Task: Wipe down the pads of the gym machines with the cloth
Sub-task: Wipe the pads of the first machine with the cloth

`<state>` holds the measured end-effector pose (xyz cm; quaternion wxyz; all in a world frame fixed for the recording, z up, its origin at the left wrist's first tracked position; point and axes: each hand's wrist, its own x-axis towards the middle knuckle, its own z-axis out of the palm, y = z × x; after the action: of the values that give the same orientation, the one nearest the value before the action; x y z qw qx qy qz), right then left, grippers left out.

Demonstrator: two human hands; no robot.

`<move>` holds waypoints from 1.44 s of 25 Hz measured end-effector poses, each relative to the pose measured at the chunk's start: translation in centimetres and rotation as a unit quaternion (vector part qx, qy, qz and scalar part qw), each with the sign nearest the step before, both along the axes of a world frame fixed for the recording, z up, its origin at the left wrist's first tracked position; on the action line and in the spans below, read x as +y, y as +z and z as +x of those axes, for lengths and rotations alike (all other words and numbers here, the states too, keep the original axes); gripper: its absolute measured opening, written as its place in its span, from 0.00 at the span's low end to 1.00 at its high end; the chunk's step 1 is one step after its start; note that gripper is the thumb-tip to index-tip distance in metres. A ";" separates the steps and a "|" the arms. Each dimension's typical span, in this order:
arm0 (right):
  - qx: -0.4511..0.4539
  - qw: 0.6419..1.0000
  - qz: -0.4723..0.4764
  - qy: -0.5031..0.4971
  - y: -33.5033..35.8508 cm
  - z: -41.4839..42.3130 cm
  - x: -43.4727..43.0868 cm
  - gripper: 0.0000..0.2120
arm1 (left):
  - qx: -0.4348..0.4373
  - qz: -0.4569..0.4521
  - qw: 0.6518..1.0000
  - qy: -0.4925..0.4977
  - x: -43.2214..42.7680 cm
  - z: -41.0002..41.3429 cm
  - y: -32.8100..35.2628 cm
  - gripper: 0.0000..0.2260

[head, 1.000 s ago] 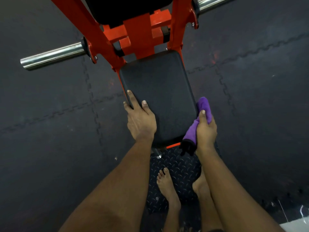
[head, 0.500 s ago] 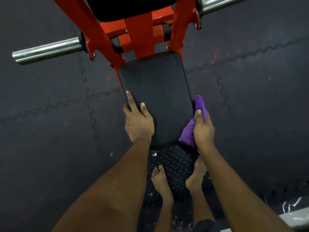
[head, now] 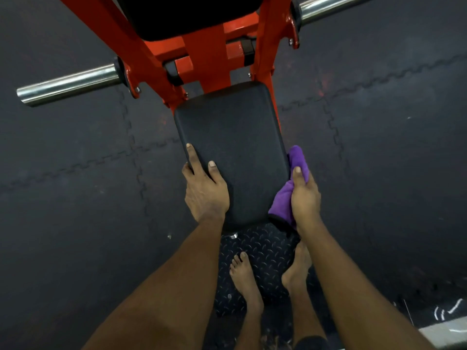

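Note:
A black seat pad (head: 232, 140) of an orange gym machine (head: 202, 56) lies below me in the middle. My left hand (head: 204, 190) grips the pad's near left edge, thumb on top and fingers along the side. My right hand (head: 304, 195) holds a purple cloth (head: 283, 198) bunched against the pad's right side near its front corner. A second black pad (head: 187, 13) shows at the top, partly cut off by the frame.
Two chrome bars stick out from the frame, one to the left (head: 65, 84) and one at the upper right (head: 328, 6). My bare feet (head: 247, 281) stand on a black tread plate (head: 262, 251). Dark interlocking rubber mats (head: 75, 173) cover the floor all around.
My right hand has slid the cloth a short way along the pad's right side. The left hand keeps its grip on the left edge. The view shifted slightly.

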<state>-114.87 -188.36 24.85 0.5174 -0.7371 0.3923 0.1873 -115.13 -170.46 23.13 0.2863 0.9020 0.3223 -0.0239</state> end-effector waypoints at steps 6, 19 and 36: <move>0.016 0.983 -0.118 0.144 -0.5 10.1 1.4 0.23 | -0.002 0.004 1.000 0.005 0.0 0.0 0.1 0.26; -0.031 0.963 -0.178 0.202 -1.9 14.8 3.0 0.22 | 0.037 0.045 0.995 0.083 1.7 7.1 -0.3 0.30; -0.053 0.986 -0.028 0.157 -3.9 21.1 3.2 0.25 | 0.051 0.043 0.992 0.105 1.6 7.5 0.0 0.30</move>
<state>-93.72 -185.20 20.90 0.4808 -0.8126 0.2487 0.2162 -107.60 -168.89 23.08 0.2312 0.8725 0.4297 -0.0256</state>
